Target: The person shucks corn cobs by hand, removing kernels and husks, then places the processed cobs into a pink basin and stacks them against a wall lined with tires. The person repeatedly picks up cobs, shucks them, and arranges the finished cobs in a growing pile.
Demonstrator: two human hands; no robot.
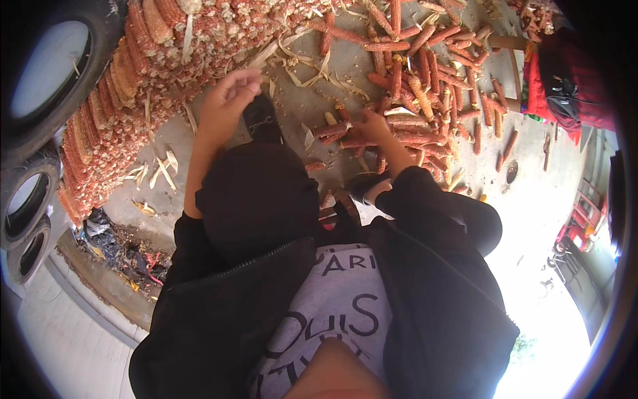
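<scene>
My left hand (232, 99) is raised beside the stacked corncobs (149, 65), above my dark shoe (261, 119). Its fingers are loosely curled, and no cob shows between them and the thumb. A pale strip of dry husk (269, 52) appears just beyond the fingertips; contact is unclear. Down in the heap of loose reddish corncobs (428, 99), my right hand (373, 128) has bent fingers against the ends of some cobs (333, 130). Whether it grips them is hidden by the hand and the cobs around it.
Old tires (107, 65) lean along the left side. A low kerb (94, 279) and a black plastic bag (99, 232) lie at lower left. Husk scraps (167, 169) litter the concrete floor (159, 137). A red and black bag (573, 85) is at right.
</scene>
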